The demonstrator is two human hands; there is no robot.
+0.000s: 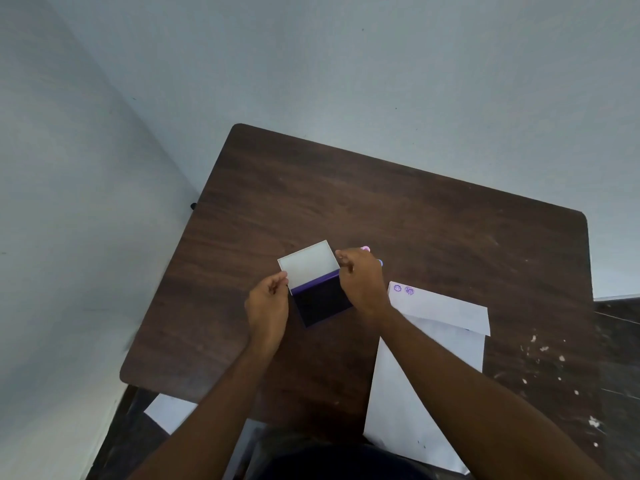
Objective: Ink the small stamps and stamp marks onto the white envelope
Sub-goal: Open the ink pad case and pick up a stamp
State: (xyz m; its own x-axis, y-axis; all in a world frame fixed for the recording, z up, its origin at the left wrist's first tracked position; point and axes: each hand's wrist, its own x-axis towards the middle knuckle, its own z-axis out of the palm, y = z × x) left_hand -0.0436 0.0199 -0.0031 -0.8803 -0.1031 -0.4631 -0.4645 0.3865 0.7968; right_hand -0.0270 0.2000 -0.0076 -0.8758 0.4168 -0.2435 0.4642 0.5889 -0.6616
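Observation:
A purple ink pad (320, 303) lies on the dark wooden table (381, 209), its white lid (308, 265) hinged back and standing open. My left hand (268, 306) pinches the lid's left corner. My right hand (362, 282) pinches the lid's right corner near the hinge. To the right lies the white envelope (436, 341), flap open, with two purple stamp marks (403, 289) at the flap's top left. Two small stamps, one pink (365, 249) and one blue (380, 262), peek out behind my right hand.
A white sheet (169, 412) lies below the table's near left corner. Grey walls stand close behind and to the left. White specks (543, 348) dot the table's right side. The table's far half holds nothing.

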